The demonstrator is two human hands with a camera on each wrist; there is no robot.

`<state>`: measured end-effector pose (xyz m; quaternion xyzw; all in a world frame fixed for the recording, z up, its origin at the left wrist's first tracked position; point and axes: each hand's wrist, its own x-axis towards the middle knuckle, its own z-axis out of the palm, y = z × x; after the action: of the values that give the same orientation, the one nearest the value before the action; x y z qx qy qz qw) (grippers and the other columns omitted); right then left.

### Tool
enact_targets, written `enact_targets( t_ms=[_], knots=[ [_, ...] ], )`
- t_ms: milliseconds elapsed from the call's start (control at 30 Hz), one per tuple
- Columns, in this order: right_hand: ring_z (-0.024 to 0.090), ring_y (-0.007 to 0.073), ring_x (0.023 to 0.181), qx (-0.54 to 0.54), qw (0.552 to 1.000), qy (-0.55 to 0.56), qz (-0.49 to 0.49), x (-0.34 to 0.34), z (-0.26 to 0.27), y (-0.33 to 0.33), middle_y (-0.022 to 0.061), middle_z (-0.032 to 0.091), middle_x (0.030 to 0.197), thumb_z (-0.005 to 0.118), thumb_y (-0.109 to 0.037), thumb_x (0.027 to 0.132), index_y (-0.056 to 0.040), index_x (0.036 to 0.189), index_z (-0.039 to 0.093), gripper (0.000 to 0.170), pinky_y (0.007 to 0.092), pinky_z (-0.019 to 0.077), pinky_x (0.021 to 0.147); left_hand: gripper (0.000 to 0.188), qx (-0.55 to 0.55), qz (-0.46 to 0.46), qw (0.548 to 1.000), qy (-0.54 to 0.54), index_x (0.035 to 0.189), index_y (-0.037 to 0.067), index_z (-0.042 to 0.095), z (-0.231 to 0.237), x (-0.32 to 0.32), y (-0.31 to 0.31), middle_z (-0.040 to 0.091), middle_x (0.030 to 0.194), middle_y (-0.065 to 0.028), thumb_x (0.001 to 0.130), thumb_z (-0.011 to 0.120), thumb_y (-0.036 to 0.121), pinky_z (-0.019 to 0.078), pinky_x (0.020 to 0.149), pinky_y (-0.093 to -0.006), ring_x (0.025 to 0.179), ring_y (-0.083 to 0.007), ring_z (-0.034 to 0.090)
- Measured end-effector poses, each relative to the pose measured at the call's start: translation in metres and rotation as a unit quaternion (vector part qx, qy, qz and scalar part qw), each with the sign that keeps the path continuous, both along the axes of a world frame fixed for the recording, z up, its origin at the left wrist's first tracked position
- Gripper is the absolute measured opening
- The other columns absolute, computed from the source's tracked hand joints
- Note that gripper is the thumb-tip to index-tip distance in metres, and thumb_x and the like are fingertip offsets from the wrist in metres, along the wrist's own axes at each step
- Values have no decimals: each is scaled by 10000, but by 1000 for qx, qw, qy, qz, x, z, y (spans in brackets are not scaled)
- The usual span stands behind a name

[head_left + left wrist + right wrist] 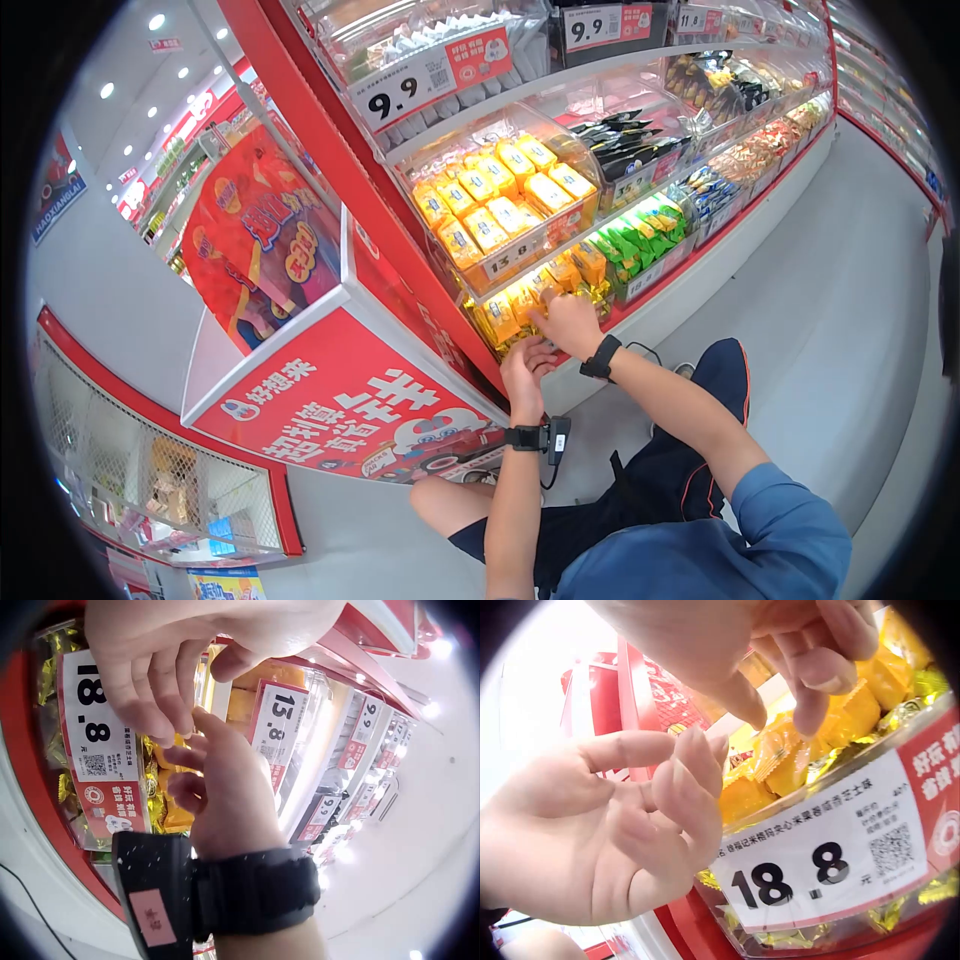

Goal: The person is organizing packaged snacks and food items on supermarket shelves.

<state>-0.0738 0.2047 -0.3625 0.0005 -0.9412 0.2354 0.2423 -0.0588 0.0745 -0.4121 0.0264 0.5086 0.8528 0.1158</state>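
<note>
1. Head view: A person's right hand [573,325] reaches over yellow packets [497,318] at the left end of a store shelf [690,280], left of green packets [645,235]; the left hand [525,373] is just beside it.
2. Left wrist view: The hands overlap in sight near an 18.8 price tag [97,724]; whether they touch cannot be told.
3. Right wrist view: The right hand's fingers and thumb, apart, meet packets inside a clear bin [904,736]; the left's fingers bend loosely, empty.
</note>
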Motion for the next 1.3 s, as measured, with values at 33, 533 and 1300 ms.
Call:
enact_targets(
  t_ms=[33,533,1300],
  knots=[
    [649,341,605,11,1000,10,-6,-6,-4,-2,184,626,622,633,-317,837,1,899,583,328,431,509,539,346,-1,6,1000,8,1050,-48,560,2,-1,1,638,862,-131,963,411,251,494,649,-304,753,-208,625],
    [595,94,649,-436,878,-44,193,22,-4,46,55,594,699,620,-149,889,-30,903,566,131,245,445,553,441,13,-91,995,29,1196,-44,489,12,7,-8,625,1059,-182,998,380,335,498,735,-328,905,-252,629],
    [565,64,793,-424,846,24,322,114,72,37,95,594,1124,647,-217,871,-12,1344,440,556,209,456,714,467,33,23,966,256,1266,-23,432,93,55,8,550,1207,-102,963,540,315,463,922,-328,1084,-178,563]
  ],
)
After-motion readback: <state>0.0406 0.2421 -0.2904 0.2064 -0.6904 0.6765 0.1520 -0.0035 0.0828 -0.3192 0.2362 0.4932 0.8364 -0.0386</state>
